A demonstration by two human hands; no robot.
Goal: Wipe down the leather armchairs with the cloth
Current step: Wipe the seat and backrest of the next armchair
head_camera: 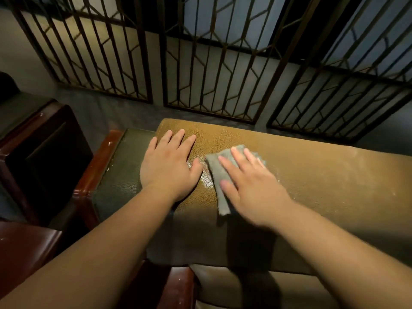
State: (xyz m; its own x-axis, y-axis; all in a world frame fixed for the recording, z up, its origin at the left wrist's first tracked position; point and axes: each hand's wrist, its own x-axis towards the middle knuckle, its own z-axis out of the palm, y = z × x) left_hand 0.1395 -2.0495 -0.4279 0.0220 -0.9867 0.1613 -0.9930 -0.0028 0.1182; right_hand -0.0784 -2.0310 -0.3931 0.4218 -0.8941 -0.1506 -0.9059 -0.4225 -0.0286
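Right hand (249, 188), fingers spread, pressing grey cloth (219, 175) flat on armchair (323, 172) back's top edge; left hand (169, 161) open, palm down near its left corner.

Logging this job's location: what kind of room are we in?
Probably a formal lounge or reception room, though I can't be sure. The right hand presses a cloth on a leather armchair with glossy wood trim, before tall lattice screen panels.
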